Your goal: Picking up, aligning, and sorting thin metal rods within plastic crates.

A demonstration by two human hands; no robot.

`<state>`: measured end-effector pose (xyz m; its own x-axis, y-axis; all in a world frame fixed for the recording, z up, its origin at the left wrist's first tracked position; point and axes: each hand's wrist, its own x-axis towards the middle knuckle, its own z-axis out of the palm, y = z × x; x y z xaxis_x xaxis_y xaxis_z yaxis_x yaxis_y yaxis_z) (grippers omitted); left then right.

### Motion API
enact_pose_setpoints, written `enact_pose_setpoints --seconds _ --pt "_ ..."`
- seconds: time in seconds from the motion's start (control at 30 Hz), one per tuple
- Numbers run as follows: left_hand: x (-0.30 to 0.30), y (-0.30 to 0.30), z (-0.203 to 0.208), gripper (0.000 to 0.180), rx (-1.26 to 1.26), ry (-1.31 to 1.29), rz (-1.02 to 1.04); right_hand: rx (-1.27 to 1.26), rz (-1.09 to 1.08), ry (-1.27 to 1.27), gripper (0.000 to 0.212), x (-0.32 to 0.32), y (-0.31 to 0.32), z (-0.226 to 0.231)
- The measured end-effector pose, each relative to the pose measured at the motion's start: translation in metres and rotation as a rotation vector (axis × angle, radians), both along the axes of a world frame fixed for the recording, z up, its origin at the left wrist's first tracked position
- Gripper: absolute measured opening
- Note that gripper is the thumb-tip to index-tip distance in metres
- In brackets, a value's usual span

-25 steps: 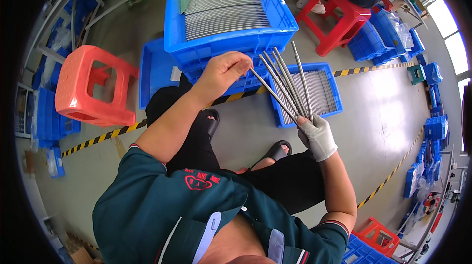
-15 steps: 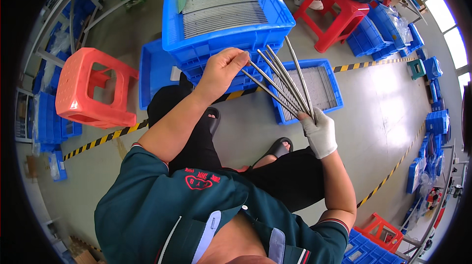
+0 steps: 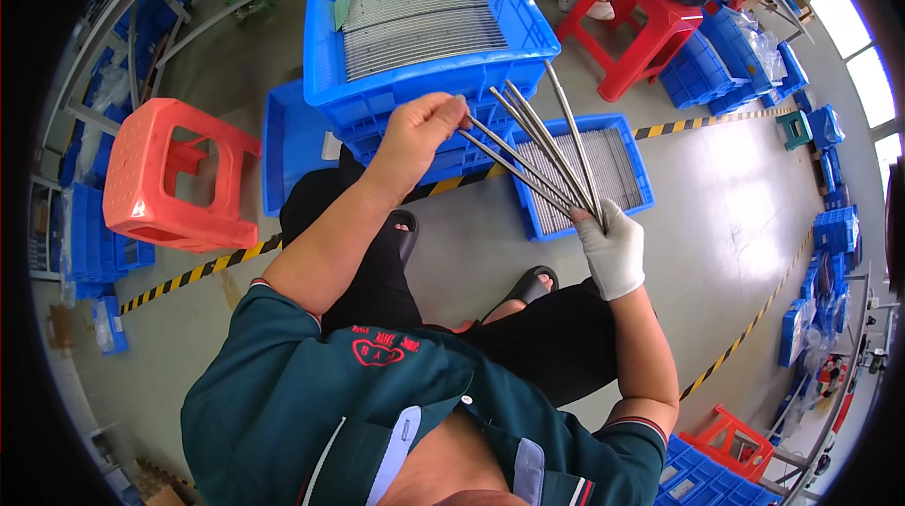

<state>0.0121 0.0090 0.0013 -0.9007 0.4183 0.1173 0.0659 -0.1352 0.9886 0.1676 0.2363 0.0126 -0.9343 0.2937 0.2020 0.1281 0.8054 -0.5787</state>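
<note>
Several thin silver metal rods (image 3: 554,151) fan upward from my right hand (image 3: 613,249). That hand wears a white glove and grips the rods together at their lower ends. My left hand (image 3: 415,136), bare, is closed with thumb and fingertips at the upper end of one of the leftmost rods. In front of me, a blue crate (image 3: 434,89) on top of a stack holds rows of similar rods (image 3: 419,34). Beyond my right hand, a lower blue crate (image 3: 647,190) also contains rods laid side by side.
An empty-looking blue crate (image 3: 279,152) stands left of the stack. An orange-red stool (image 3: 141,166) is at the left. A person sits on a red stool (image 3: 641,39) at the upper right. Yellow-black tape (image 3: 452,183) crosses the floor. More blue crates (image 3: 693,72) line the right side.
The view has shifted slightly. Both hands keep their holds, and the fanned rods have barely changed their spread.
</note>
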Motion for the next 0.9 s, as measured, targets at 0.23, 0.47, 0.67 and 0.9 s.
enact_pose_setpoints --seconds 0.23,0.47,0.67,0.9 --pt "-0.007 -0.004 0.002 0.03 0.073 -0.078 -0.075 -0.738 -0.031 -0.279 0.025 0.004 -0.003 0.005" --pt "-0.009 -0.008 -0.001 0.027 0.01 -0.061 -0.132 -0.714 0.006 -0.3 0.026 0.004 -0.003 0.0" --pt "-0.009 -0.01 -0.005 0.025 -0.02 -0.072 -0.127 -0.741 0.001 -0.29 0.021 0.003 -0.012 0.009" --pt "-0.011 -0.012 -0.007 0.026 -0.025 -0.03 -0.12 -0.606 0.03 -0.196 0.016 0.007 -0.016 0.01"
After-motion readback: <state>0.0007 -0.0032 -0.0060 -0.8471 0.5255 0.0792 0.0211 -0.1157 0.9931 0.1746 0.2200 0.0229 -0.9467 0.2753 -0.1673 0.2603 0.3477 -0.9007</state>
